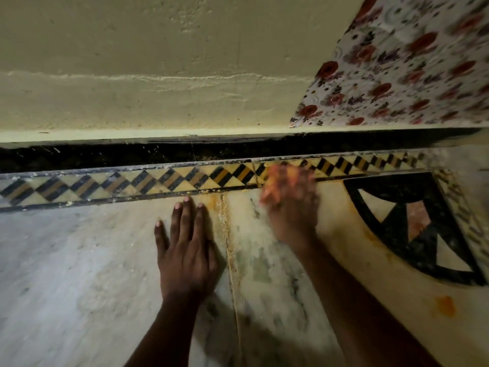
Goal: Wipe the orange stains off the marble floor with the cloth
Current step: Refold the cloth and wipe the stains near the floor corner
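My left hand (186, 250) lies flat on the white marble floor (79, 260), fingers spread, holding nothing. My right hand (291, 205) is blurred with motion at the patterned border strip (148, 181), closed on an orange-stained cloth (275, 186) that shows at its fingertips. Orange stains run along the floor joint (223, 207) between my hands. A separate orange stain spot (446, 305) sits at the lower right, and a faint orange smear (370, 237) follows the black curved inlay.
A beige wall (158, 75) with a black skirting (105, 157) rises just beyond the border strip. A floral fabric (410, 62) hangs at the upper right. A black and white curved inlay (412, 229) fills the floor at right.
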### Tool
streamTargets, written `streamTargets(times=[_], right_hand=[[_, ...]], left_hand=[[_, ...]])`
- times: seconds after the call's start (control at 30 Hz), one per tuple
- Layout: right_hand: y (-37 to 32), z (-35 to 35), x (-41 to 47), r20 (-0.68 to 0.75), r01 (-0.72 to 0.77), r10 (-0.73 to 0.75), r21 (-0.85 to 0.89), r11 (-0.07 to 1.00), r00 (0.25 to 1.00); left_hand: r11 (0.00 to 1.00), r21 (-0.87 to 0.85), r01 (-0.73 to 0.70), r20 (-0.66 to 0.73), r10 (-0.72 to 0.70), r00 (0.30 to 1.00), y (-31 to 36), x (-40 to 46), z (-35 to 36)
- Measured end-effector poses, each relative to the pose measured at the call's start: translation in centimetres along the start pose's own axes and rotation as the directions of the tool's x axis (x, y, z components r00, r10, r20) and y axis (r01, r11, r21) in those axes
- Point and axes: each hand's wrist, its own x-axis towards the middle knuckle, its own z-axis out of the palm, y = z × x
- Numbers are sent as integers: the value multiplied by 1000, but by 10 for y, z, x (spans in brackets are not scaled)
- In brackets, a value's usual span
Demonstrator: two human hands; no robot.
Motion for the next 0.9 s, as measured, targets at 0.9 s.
streamTargets(times=[0.9], right_hand=[[89, -2, -29, -71, -400, 412, 140, 906, 908]], left_hand=[[996, 34, -87, 50, 85, 995, 4, 2, -5]])
